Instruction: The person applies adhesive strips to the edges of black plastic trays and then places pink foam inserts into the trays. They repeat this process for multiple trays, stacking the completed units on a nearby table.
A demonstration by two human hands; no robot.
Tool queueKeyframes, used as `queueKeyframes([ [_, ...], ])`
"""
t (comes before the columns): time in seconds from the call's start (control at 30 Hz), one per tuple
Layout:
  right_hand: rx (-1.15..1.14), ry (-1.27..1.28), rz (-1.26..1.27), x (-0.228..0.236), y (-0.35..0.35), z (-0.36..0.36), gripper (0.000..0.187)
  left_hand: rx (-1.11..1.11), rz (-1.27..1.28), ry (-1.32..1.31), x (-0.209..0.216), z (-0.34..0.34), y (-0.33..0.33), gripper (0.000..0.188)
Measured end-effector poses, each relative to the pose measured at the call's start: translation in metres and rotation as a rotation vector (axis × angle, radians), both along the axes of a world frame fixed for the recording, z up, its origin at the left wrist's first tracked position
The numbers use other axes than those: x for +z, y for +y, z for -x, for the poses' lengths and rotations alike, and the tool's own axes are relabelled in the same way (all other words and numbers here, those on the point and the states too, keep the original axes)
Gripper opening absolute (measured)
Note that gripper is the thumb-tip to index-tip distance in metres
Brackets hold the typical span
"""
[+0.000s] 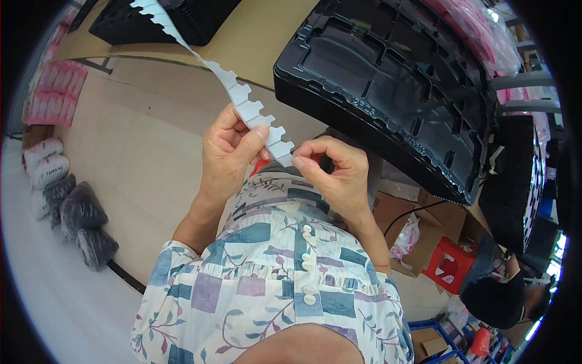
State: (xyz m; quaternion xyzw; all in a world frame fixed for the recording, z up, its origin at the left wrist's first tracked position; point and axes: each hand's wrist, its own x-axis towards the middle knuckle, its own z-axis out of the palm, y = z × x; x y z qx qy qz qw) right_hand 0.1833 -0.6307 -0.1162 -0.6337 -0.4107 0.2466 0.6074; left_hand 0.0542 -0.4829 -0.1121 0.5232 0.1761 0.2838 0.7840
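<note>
A long white strip (pixel 228 80) with a row of notched tabs along one edge runs down from the table toward my body. My left hand (pixel 225 155) is closed on it near its lower end, the thumb pressed flat on top. At the very tip of the strip, my right hand (pixel 341 173) has thumb and forefinger pinched together on its corner. The strip is held in the air in front of my patterned shirt (pixel 267 242). Its far end rises past the table edge beside a black box-like thing (pixel 167 27).
Stacked black plastic trays (pixel 376 73) stand on the brown table (pixel 257 39), overhanging its near edge. Cardboard boxes (pixel 424 233) and a red stool (pixel 448 264) are at right, near another person (pixel 494 300). Dark wrapped bundles (pixel 85 212) lie on the floor at left.
</note>
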Motion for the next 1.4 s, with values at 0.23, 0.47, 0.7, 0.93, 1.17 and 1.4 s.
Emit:
queueKeyframes([
  [0.23,0.013,0.029,-0.037,0.001,-0.003,-0.002,0.008,-0.301,-0.126,0.049,-0.005,0.001,0.000,0.007],
  [0.47,-0.161,-1.168,-0.451,0.006,0.005,-0.007,0.023,-0.105,0.103,0.071,0.003,-0.007,-0.018,0.006],
  [0.7,0.037,-0.515,-0.303,0.083,-0.022,-0.019,0.012,0.095,-0.702,-0.069,0.011,-0.002,-0.007,0.009],
  [0.93,-0.042,-0.565,0.272,0.132,0.021,-0.090,0.016,0.042,-1.293,-0.130,0.031,-0.039,0.022,0.015],
  [1.17,0.067,-0.557,0.390,0.102,0.048,-0.100,0.019,0.058,-1.220,-0.126,0.019,-0.048,0.014,0.016],
  [1.4,-0.045,-0.796,0.433,0.089,0.047,-0.096,0.016,0.083,-1.281,-0.123,0.021,-0.051,0.008,0.012],
])
